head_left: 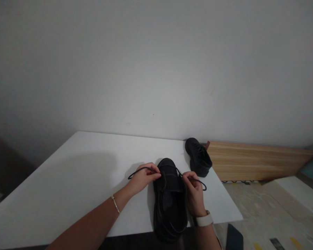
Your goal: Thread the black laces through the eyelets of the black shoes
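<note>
A black shoe rests at the front edge of the white table, its toe pointing away from me and its opening toward me. On its left side my left hand pinches one end of a black shoelace, which trails out to the left. At the shoe's right side, my right hand is closed on the lace's other part, whose end loops out to the right. The lace runs across the front of the shoe near the toe. Farther back on the right stands a second black shoe, with lacing on its top.
The white table reaches back to a plain grey wall. Right of it are a wood-grain board and a patterned floor. A dark object shows below the table's right corner.
</note>
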Action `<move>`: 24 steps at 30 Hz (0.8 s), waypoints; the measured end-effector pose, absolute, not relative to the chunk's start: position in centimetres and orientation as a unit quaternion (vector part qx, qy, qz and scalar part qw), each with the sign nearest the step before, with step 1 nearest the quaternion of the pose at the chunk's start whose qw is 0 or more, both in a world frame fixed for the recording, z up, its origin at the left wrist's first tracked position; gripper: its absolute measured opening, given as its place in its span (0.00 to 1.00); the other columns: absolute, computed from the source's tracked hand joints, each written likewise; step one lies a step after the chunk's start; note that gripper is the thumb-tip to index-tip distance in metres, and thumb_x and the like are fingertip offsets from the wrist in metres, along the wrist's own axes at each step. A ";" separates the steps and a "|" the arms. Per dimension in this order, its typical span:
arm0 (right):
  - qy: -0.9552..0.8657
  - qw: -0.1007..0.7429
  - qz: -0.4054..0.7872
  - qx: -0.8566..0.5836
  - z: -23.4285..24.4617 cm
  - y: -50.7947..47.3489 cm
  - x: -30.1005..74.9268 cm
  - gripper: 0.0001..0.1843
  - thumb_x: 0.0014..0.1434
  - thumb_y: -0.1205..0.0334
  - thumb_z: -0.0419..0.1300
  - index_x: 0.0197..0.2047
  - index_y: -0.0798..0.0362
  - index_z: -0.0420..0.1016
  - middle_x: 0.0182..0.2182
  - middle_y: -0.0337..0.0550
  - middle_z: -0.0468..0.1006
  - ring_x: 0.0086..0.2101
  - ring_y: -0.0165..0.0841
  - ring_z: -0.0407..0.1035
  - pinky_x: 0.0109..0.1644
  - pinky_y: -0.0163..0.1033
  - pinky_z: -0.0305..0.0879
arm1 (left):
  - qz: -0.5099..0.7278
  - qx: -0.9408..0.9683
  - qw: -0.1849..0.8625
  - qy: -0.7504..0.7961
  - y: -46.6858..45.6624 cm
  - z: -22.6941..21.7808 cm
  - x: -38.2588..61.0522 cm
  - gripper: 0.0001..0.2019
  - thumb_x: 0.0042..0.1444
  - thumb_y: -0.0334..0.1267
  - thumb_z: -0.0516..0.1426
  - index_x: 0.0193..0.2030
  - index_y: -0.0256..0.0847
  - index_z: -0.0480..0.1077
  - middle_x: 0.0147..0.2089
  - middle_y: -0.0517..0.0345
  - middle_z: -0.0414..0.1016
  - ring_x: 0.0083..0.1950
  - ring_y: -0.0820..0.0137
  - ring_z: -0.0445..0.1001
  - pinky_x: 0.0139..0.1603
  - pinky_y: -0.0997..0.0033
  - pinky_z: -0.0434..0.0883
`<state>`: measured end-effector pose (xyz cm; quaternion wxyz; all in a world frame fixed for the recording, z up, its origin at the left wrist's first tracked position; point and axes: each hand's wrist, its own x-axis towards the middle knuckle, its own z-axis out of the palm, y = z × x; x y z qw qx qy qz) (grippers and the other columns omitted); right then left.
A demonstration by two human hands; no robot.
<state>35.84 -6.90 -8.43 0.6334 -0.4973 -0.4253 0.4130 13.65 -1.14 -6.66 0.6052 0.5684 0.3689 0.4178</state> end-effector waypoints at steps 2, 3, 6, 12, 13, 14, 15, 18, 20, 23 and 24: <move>-0.427 0.633 0.417 -0.493 -8.3 -7.1 35.8 0.12 0.56 0.53 0.67 0.35 0.49 0.70 0.27 0.34 0.70 0.29 0.31 0.62 0.34 0.35 0.57 | 0.415 0.570 0.604 0.371 -1.2 -6.6 13.6 0.07 0.47 0.37 0.65 0.31 0.37 0.74 0.28 0.62 0.74 0.30 0.73 0.71 0.33 0.74 0.67; -0.427 0.633 0.419 -0.491 -8.2 -7.1 35.8 0.12 0.56 0.53 0.67 0.35 0.49 0.70 0.28 0.34 0.70 0.29 0.31 0.63 0.34 0.35 0.57 | 0.414 0.572 0.603 0.372 -1.2 -6.6 13.6 0.07 0.47 0.38 0.65 0.31 0.37 0.74 0.28 0.61 0.73 0.30 0.73 0.71 0.33 0.74 0.67; -0.427 0.635 0.421 -0.487 -8.2 -7.2 35.7 0.12 0.55 0.53 0.66 0.37 0.48 0.70 0.29 0.35 0.70 0.30 0.32 0.64 0.35 0.35 0.58 | 0.409 0.576 0.602 0.372 -1.2 -6.6 13.7 0.08 0.49 0.39 0.65 0.30 0.37 0.74 0.27 0.61 0.73 0.29 0.73 0.70 0.32 0.74 0.66; -0.422 0.633 0.414 -0.500 -8.3 -7.0 35.7 0.13 0.55 0.52 0.67 0.36 0.49 0.71 0.29 0.36 0.71 0.30 0.32 0.64 0.35 0.36 0.59 | 0.405 0.576 0.605 0.371 -1.1 -6.9 13.7 0.08 0.49 0.40 0.64 0.31 0.37 0.74 0.27 0.61 0.72 0.29 0.72 0.70 0.32 0.73 0.66; -0.422 0.632 0.412 -0.502 -8.3 -7.0 35.7 0.13 0.54 0.53 0.68 0.37 0.50 0.72 0.29 0.36 0.72 0.30 0.32 0.65 0.35 0.36 0.59 | 0.405 0.576 0.606 0.370 -1.1 -7.0 13.8 0.08 0.49 0.39 0.64 0.31 0.37 0.74 0.27 0.61 0.72 0.29 0.72 0.70 0.32 0.73 0.66; -0.422 0.632 0.411 -0.503 -8.2 -7.0 35.7 0.13 0.54 0.53 0.68 0.37 0.50 0.72 0.30 0.36 0.72 0.30 0.32 0.65 0.36 0.36 0.59 | 0.406 0.576 0.606 0.369 -1.1 -7.0 13.8 0.08 0.49 0.39 0.64 0.31 0.37 0.74 0.27 0.61 0.73 0.30 0.72 0.70 0.32 0.73 0.66; -0.423 0.632 0.410 -0.503 -8.2 -7.0 35.7 0.13 0.54 0.53 0.68 0.37 0.50 0.72 0.30 0.36 0.72 0.30 0.32 0.65 0.36 0.36 0.59 | 0.406 0.575 0.607 0.369 -1.1 -6.9 13.7 0.08 0.49 0.39 0.64 0.31 0.37 0.74 0.27 0.61 0.73 0.30 0.72 0.70 0.33 0.73 0.66; -0.429 0.633 0.408 -0.499 -8.0 -7.1 35.5 0.14 0.52 0.52 0.69 0.36 0.50 0.72 0.30 0.36 0.72 0.31 0.32 0.65 0.36 0.36 0.59 | 0.408 0.574 0.608 0.367 -1.2 -6.8 13.7 0.08 0.49 0.39 0.64 0.31 0.37 0.74 0.28 0.61 0.73 0.30 0.72 0.71 0.33 0.73 0.66; -0.432 0.631 0.407 -0.498 -8.0 -7.0 35.4 0.14 0.52 0.52 0.69 0.35 0.50 0.73 0.30 0.37 0.73 0.31 0.32 0.65 0.36 0.36 0.60 | 0.409 0.573 0.609 0.366 -1.2 -6.7 13.7 0.08 0.49 0.39 0.64 0.31 0.37 0.74 0.28 0.61 0.73 0.30 0.72 0.70 0.33 0.74 0.66; -0.433 0.628 0.401 -0.508 -8.2 -6.8 35.5 0.14 0.52 0.52 0.70 0.35 0.50 0.73 0.31 0.38 0.74 0.32 0.33 0.67 0.38 0.37 0.61 | 0.413 0.570 0.609 0.366 -1.3 -6.6 13.8 0.07 0.48 0.38 0.64 0.31 0.37 0.75 0.28 0.61 0.73 0.30 0.73 0.70 0.33 0.74 0.66; -0.432 0.627 0.397 -0.513 -8.4 -6.8 35.6 0.14 0.51 0.52 0.70 0.35 0.50 0.73 0.31 0.38 0.75 0.33 0.34 0.67 0.39 0.38 0.62 | 0.415 0.568 0.609 0.366 -1.3 -6.5 13.8 0.07 0.48 0.38 0.64 0.32 0.37 0.75 0.28 0.61 0.73 0.31 0.73 0.70 0.33 0.74 0.66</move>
